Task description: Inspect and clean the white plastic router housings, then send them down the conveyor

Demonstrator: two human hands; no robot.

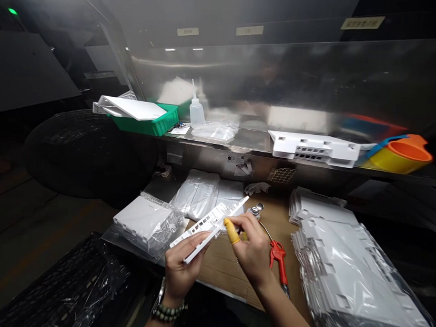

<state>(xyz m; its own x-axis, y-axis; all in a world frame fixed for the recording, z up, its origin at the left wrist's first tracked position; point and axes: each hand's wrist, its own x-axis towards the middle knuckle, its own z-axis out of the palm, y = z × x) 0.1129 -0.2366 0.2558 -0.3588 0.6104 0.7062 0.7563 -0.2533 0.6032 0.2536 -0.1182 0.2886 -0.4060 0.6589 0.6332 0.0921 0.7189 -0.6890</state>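
Note:
Above the work surface I hold a white plastic housing [206, 225] tilted, with a row of port cutouts along its edge. My left hand [183, 265] is closed around its lower left end. My right hand [252, 250] has its fingers bent and pinched at the right part of the housing; a yellow finger cot [232, 231] covers its thumb. Whether something small is between those fingers is hidden. Just right of this hand lies a red air blow gun [279, 261]. A small metal-topped dispenser [255, 211] stands behind the fingers.
Bagged white housings stand stacked at right [350, 263]; another bagged housing [144, 218] lies at left. Plastic bags [197, 191] lie at the back. The shelf [254, 140] above holds a green bin [144, 125], a squeeze bottle [197, 112], a white housing [315, 149] and a yellow-orange tape roll [400, 155].

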